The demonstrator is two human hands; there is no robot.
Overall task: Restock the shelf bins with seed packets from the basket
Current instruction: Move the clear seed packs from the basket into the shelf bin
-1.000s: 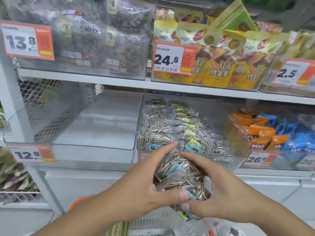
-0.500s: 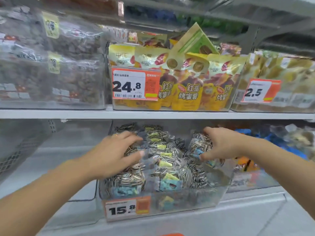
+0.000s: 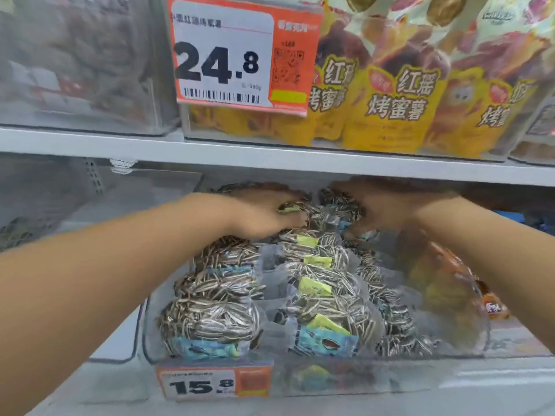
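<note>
L hand (image 3: 264,214) and R hand (image 3: 387,205) lie on packets (image 3: 216,319) at bin (image 3: 450,349) 12 o'clock; fingers blurred, grip prob. loose, cannot tell.

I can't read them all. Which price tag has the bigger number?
The upper price tag, reading 24.8, on the yellow snack bin. The lower tag, on the seed bin, reads 15.8.

Your lower shelf (image 3: 495,382) carries a clear bin (image 3: 330,373) packed with seed packets (image 3: 210,322); the upper shelf (image 3: 270,159) carries a bin of yellow snack bags (image 3: 390,94).
</note>
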